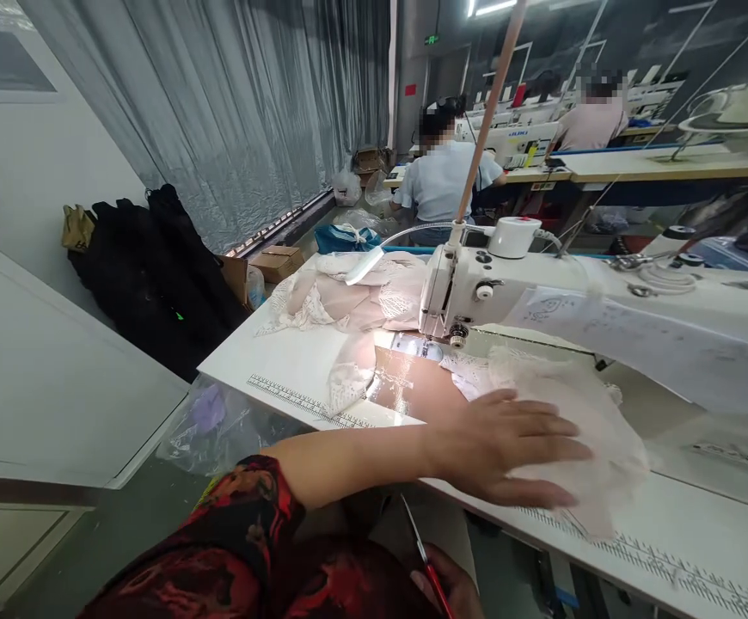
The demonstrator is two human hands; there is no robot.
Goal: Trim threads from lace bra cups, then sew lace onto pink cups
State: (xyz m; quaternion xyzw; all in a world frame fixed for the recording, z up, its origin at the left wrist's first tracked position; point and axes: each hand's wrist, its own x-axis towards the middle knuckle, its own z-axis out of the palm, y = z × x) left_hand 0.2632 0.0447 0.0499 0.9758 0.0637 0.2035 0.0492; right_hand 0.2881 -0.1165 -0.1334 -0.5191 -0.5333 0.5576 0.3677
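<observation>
My left hand (509, 447) lies with fingers spread on a pile of sheer pale pink fabric (593, 421), right of the needle area on the sewing machine table. My forearm crosses in front of the machine. Below the table edge, at my lap, my right hand (455, 580) is closed around red-handled scissors (420, 546), their silver tip pointing up and away. The white sewing machine (470, 275) has its lamp lit over the needle plate (416, 346). A lace-trimmed piece (352, 378) lies left of the needle, and more lace fabric (341, 292) is heaped behind it.
A ruler strip (309, 400) runs along the table's front edge. Dark cloth (155, 275) hangs at the left, beside cardboard boxes (277, 262). A plastic bag (212, 430) sits below the table corner. Two people work at other machines farther back.
</observation>
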